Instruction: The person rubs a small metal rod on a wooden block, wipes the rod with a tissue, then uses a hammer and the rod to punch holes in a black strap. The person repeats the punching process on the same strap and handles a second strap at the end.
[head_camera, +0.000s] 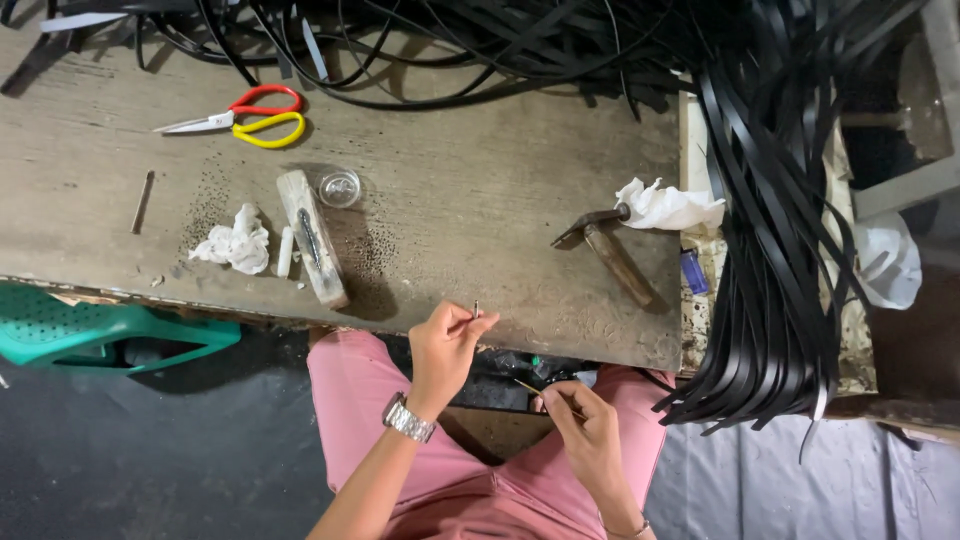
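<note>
My left hand (445, 345), with a metal watch on its wrist, pinches a small dark pin-like piece (476, 309) upright at the front edge of the worn wooden table (470, 190). My right hand (580, 420) is lower, over my lap in pink trousers, and holds a thin yellowish stick (527, 386) between the fingers. The two hands are apart, the stick's tip pointing up and left toward the table edge.
On the table lie red-and-yellow scissors (250, 113), a wooden block (313, 237), a small clear round lid (339, 187), a crumpled tissue (235, 243), a hammer (610, 250) with white cloth and a blue lighter (694, 271). Black strips (770, 250) hang at right. A green plastic chair (100, 335) stands left.
</note>
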